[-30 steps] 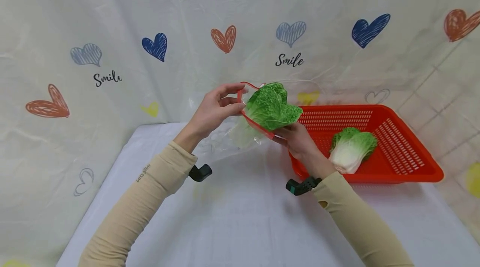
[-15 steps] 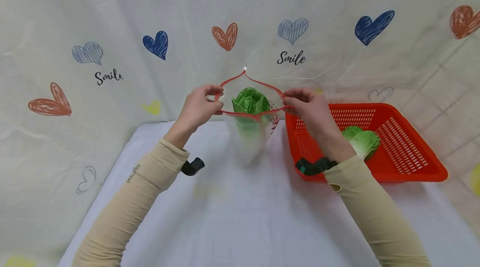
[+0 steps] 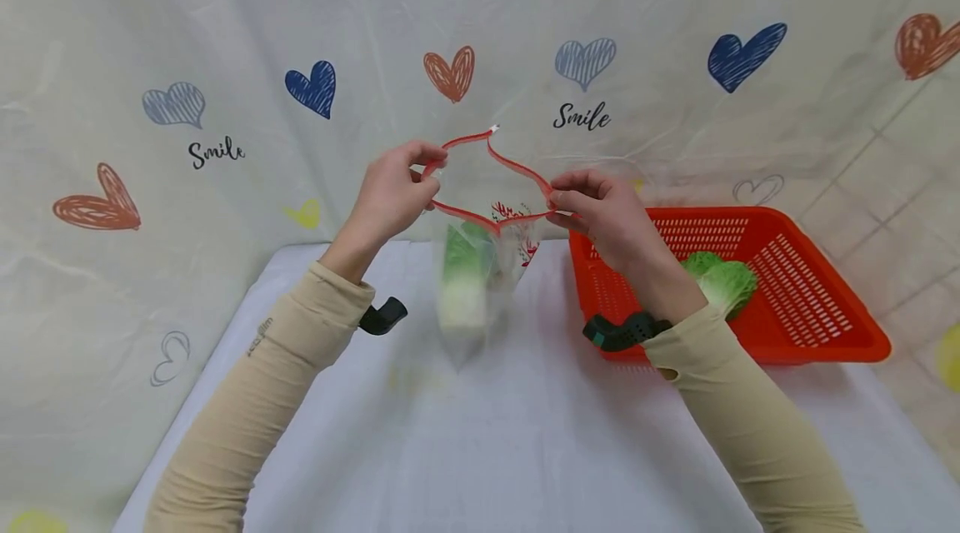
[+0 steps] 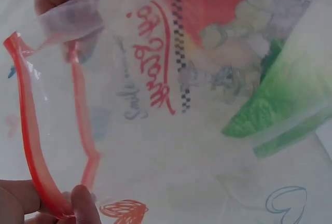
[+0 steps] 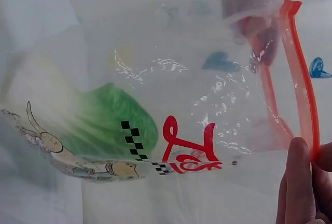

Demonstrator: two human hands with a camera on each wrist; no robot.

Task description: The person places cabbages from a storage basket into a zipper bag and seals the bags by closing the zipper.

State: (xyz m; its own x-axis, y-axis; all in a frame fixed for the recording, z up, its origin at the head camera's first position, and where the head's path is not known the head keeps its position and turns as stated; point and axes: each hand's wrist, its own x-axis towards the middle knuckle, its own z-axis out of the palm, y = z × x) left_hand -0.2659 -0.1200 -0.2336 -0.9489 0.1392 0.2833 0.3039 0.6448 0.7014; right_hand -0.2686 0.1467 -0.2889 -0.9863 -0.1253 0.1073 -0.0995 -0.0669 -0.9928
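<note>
A clear printed zip bag with a red zip rim hangs spread between both hands over the white table. Its mouth gapes in a diamond shape. My left hand pinches the left side of the rim between thumb and fingers. On the opposite side, the right hand pinches the rim the same way. Inside, low in the bag, lies a napa cabbage with a white base and green leaf tips. The right wrist view shows this napa cabbage deep in the bag, partly behind the red and black print.
At the right stands a red perforated plastic basket. Another napa cabbage lies in it, partly hidden by the right forearm. Behind the white-covered table hangs a pale sheet printed with hearts.
The right hand has left the napa cabbage and taken the bag's right rim. The cabbage has slid down inside the bag. The mouth has spread wide between both hands.
</note>
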